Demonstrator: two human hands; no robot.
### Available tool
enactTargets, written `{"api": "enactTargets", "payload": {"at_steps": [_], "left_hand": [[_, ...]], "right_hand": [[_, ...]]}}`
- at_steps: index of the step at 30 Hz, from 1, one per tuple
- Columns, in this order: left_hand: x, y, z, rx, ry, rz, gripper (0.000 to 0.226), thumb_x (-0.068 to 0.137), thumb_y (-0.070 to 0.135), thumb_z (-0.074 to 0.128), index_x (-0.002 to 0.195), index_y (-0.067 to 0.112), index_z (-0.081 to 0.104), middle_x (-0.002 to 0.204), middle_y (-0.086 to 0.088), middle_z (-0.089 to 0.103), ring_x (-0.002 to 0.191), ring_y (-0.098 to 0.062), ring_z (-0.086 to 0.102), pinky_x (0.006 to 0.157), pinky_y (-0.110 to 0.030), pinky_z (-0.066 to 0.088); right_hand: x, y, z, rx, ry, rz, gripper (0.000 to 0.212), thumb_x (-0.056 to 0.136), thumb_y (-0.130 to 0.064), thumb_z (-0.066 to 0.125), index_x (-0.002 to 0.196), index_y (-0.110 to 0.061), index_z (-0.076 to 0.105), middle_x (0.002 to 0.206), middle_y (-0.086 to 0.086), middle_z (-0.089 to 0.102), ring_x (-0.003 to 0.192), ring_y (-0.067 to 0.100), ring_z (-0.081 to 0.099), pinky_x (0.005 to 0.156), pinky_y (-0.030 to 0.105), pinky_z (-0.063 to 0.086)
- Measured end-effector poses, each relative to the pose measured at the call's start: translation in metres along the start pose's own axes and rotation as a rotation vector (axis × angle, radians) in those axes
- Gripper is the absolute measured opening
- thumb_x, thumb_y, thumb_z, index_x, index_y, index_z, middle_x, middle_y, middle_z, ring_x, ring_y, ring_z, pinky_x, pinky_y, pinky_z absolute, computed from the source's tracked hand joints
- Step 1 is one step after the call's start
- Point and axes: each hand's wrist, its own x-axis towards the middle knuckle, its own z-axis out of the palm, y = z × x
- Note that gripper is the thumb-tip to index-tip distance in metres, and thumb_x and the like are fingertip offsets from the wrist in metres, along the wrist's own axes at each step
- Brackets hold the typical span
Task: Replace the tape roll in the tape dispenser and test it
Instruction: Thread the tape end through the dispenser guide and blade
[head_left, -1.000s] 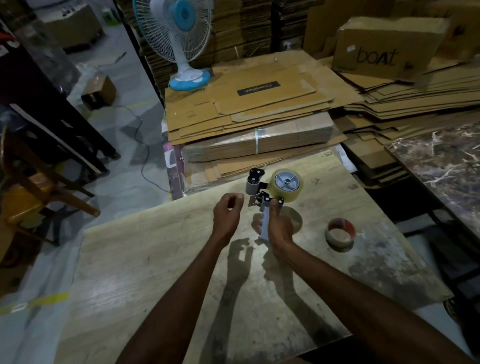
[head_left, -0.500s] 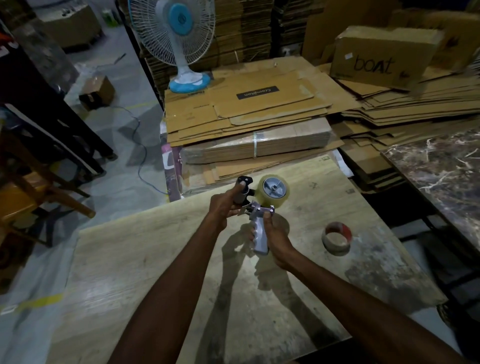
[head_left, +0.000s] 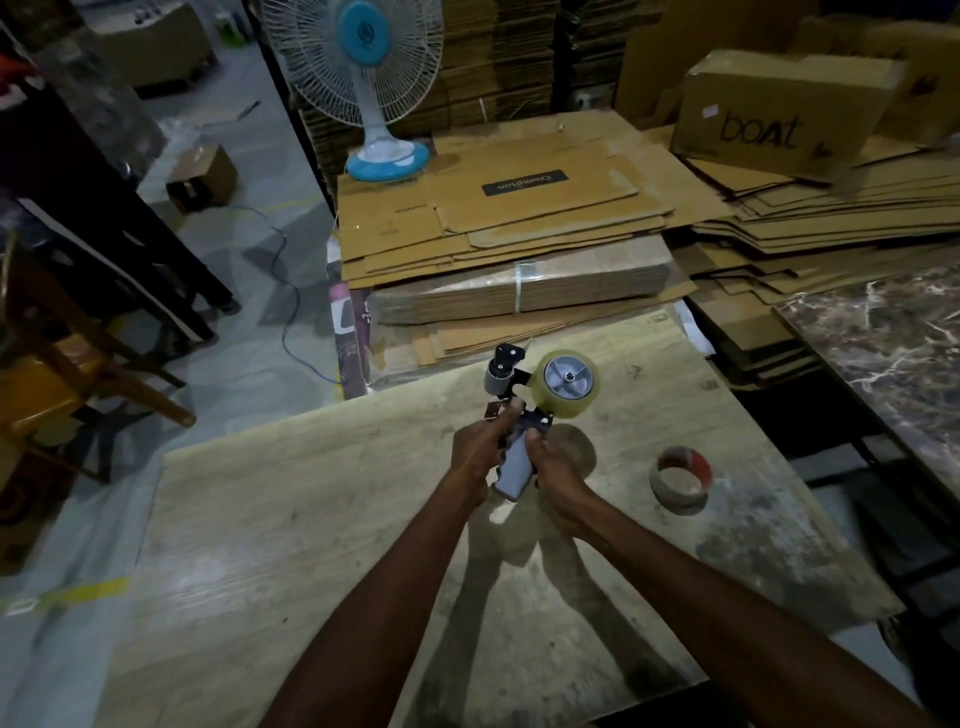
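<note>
The tape dispenser (head_left: 511, 470) is held upright above the wooden table (head_left: 291, 519), grey handle down. A full clear tape roll (head_left: 569, 384) sits on its wheel at the upper right, and the grey roller with a black guard sticks up at the upper left. My left hand (head_left: 475, 454) grips the left side of the handle, its fingers reaching up to the metal plate under the roller. My right hand (head_left: 558, 467) curls round the handle's right side. A nearly spent tape roll (head_left: 680, 480) with a red and white core lies on the table to the right.
Stacks of flattened cardboard (head_left: 498, 223) rise just beyond the table's far edge, with a blue and white fan (head_left: 363, 78) and a "boat" box (head_left: 779, 114) on them. A marble slab (head_left: 893, 353) lies at right. A wooden chair (head_left: 47, 364) stands at left.
My left hand, apart a second ago, reached the dispenser's roller end and then slid down onto the handle. Both hands hold the dispenser now.
</note>
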Motion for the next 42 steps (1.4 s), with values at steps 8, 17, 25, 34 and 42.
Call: {"api": "enactTargets", "payload": {"at_steps": [8,17,25,34,42], "left_hand": [[0.001,0.009,0.001,-0.076,-0.012,0.002,0.047,0.071,0.040,0.094,0.093,0.001,0.081,0.082,-0.008,0.079,0.067,-0.015,0.070,0.056,-0.023,0.052],[0.007,0.010,-0.012,0.087,0.046,0.087,0.034,0.071,0.040,0.094,0.073,0.011,0.077,0.073,-0.008,0.072,0.061,-0.016,0.057,0.048,-0.023,0.043],[0.009,-0.002,-0.024,0.235,0.035,0.132,0.032,0.070,0.040,0.094,0.068,0.013,0.076,0.058,0.001,0.066,0.051,-0.010,0.052,0.048,-0.026,0.042],[0.007,0.002,-0.025,0.260,-0.035,0.209,0.054,0.069,0.041,0.095,0.086,-0.007,0.078,0.071,-0.014,0.060,0.063,-0.020,0.049,0.048,-0.025,0.042],[0.009,0.007,-0.030,0.306,-0.040,0.255,0.058,0.064,0.048,0.095,0.085,-0.004,0.078,0.089,-0.033,0.069,0.065,-0.022,0.056,0.050,-0.026,0.047]], "right_hand": [[0.002,0.000,-0.005,-0.087,-0.063,-0.061,0.035,0.108,-0.036,0.034,0.107,-0.015,0.062,0.102,0.007,0.067,0.089,0.016,0.065,0.083,0.027,0.054],[0.005,-0.005,-0.048,-0.618,0.115,-0.407,0.036,0.106,-0.036,0.042,0.074,-0.025,0.055,0.068,-0.005,0.056,0.063,0.011,0.053,0.059,0.023,0.039],[0.029,-0.043,-0.076,-1.044,0.277,-0.951,0.012,0.082,-0.023,0.076,0.093,-0.018,0.074,0.085,0.002,0.066,0.081,0.021,0.053,0.068,0.031,0.041],[0.036,-0.046,-0.062,-1.311,0.250,-0.918,0.033,0.070,-0.035,0.080,0.101,-0.022,0.076,0.086,0.003,0.058,0.082,0.025,0.051,0.068,0.030,0.028],[0.030,-0.047,-0.053,-1.314,0.314,-0.859,0.025,0.079,-0.038,0.075,0.100,-0.023,0.077,0.084,0.002,0.060,0.084,0.023,0.052,0.069,0.029,0.030]]}}
